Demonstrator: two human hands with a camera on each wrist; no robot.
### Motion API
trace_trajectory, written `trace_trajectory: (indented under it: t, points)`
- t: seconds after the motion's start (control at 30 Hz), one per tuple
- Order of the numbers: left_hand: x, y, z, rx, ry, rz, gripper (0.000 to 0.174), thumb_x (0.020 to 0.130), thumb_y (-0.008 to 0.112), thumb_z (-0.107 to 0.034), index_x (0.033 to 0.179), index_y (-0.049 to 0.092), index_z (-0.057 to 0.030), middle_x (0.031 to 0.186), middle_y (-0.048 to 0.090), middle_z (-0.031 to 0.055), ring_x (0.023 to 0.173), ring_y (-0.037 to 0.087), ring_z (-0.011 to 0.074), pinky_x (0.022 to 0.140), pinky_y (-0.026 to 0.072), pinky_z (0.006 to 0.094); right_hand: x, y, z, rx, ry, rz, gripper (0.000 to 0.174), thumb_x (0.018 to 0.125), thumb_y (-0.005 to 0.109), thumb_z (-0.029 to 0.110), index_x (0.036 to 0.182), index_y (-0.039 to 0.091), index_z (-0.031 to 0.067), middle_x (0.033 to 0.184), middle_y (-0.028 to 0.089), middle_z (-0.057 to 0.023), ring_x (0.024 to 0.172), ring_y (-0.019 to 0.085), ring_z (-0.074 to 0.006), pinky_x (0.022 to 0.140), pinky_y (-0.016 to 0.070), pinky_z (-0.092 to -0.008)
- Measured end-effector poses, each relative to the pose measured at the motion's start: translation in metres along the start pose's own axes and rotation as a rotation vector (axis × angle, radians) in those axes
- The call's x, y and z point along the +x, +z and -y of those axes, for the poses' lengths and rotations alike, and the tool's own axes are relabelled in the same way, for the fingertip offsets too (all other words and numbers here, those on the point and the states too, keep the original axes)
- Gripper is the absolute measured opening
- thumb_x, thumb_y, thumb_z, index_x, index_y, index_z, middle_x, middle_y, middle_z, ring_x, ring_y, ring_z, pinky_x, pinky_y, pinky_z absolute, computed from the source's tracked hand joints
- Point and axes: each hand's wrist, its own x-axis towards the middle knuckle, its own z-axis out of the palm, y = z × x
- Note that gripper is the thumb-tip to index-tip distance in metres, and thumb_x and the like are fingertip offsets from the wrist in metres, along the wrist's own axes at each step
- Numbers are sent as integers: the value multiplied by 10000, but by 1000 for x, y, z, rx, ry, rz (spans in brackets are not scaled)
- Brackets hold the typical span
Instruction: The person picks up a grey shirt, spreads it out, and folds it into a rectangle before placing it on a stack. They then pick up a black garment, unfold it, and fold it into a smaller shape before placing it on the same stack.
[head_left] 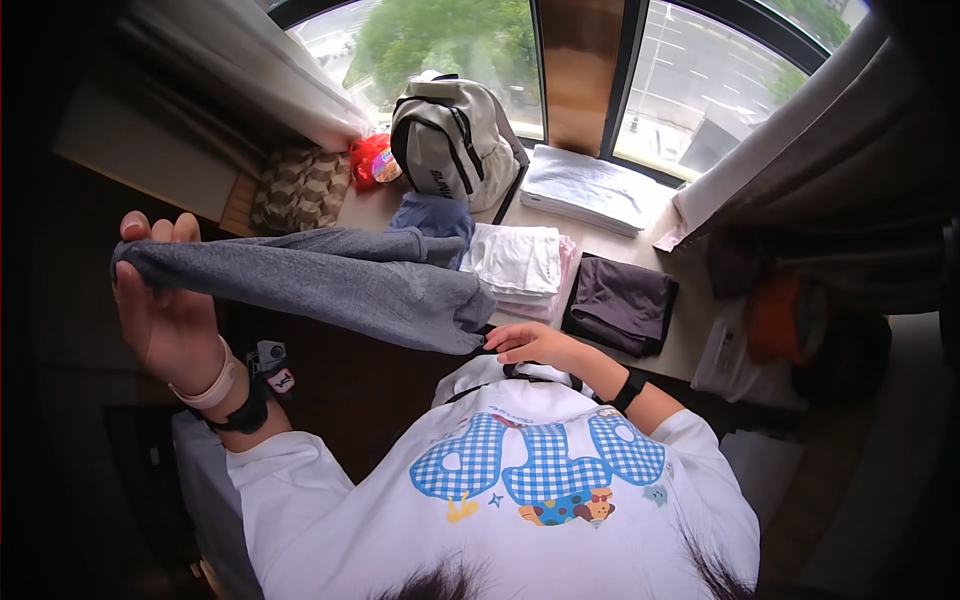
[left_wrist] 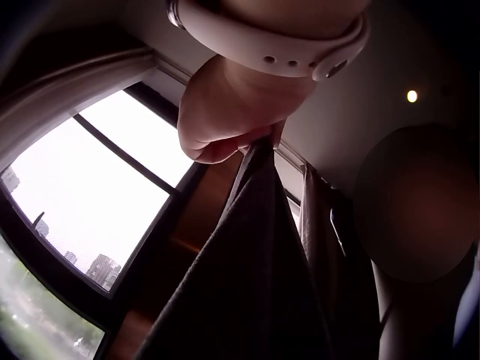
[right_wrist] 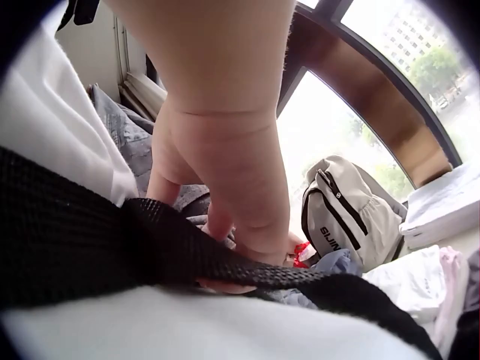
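A long grey garment point(head_left: 330, 285) stretches sideways between the two hands. My left hand point(head_left: 165, 315), raised at the left, pinches its narrow, gathered end between thumb and fingers. In the left wrist view the cloth point(left_wrist: 247, 247) fans out downward from the fingers of that hand point(left_wrist: 236, 112). Close to the body, my right hand point(head_left: 540, 345) grips the garment's near corner at the other end. Seen from the right wrist, that hand point(right_wrist: 217, 172) reaches down to the grey cloth, its fingertips partly hidden behind a black strap point(right_wrist: 225, 262).
By the window a beige backpack point(head_left: 455, 140) stands on a ledge, beside a red bag point(head_left: 370, 160) and a patterned cushion point(head_left: 300, 190). Folded clothes lie nearer: blue cloth point(head_left: 432, 215), white point(head_left: 515, 260), dark point(head_left: 622, 300). A white stack point(head_left: 585, 190) lies at the back right.
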Motion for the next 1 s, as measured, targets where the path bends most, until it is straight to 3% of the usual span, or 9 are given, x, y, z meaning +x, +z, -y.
trace_trajectory:
  t: [0.07,0.1,0.33,0.37,0.5,0.63,0.77,0.87,1.0]
  points:
    - [-2,7,-2,8,16,32,277,844,575,-214,1015,429,-52,632,371,-39,718,308,96,720,307,228,2,15,11,-43,-27,-68,506,758,652,57,1218,441,53,1290,382,-88,1093,459,-169,911,385,-278]
    - [-3,8,-5,5,11,48,285,840,579,-219,1014,423,-56,636,379,-39,722,309,96,715,311,226,10,15,8,-13,-14,-53,688,753,652,54,1325,272,76,1338,323,-105,1136,427,-202,933,371,-305]
    - [-8,14,-15,114,58,61,342,820,597,-238,1033,403,-54,660,422,-10,752,326,94,702,323,216,41,21,13,220,92,-131,809,755,634,94,1379,119,75,1391,226,-155,1154,414,-197,951,335,-319]
    - [-7,15,-15,146,53,52,357,817,599,-243,1042,400,-51,665,426,-3,757,329,93,703,322,215,39,21,16,181,96,-139,772,739,633,46,1356,168,54,1299,352,-157,1102,454,-180,906,375,-297]
    - [-9,5,-10,210,117,33,234,820,589,-218,940,601,-18,842,472,26,623,344,66,658,284,249,42,4,4,191,81,-38,645,685,650,-41,1237,328,43,963,507,-64,975,506,-141,784,429,-233]
    - [-6,5,-5,272,175,65,157,808,600,-194,875,655,-63,908,488,41,602,358,56,658,278,263,42,-2,-11,-247,75,10,413,694,645,-20,1066,468,11,950,525,-49,886,500,-128,784,419,-254]
    - [-4,0,4,303,246,124,143,796,613,-164,891,661,-69,973,512,69,571,353,43,650,283,259,29,8,1,-209,219,223,346,718,644,7,1036,508,4,970,552,-30,896,512,-120,803,411,-244]
    - [-2,-6,10,288,248,85,150,799,607,-153,886,655,-41,1004,524,88,542,345,42,654,293,249,32,6,-21,-90,60,289,215,714,645,46,896,530,47,821,548,17,774,508,-86,713,399,-217]
    - [0,-16,17,266,225,-62,141,817,580,-109,873,639,6,1023,552,123,583,437,74,676,377,216,5,17,11,90,-143,30,165,799,585,66,934,490,72,754,531,49,732,492,-49,682,388,-196]
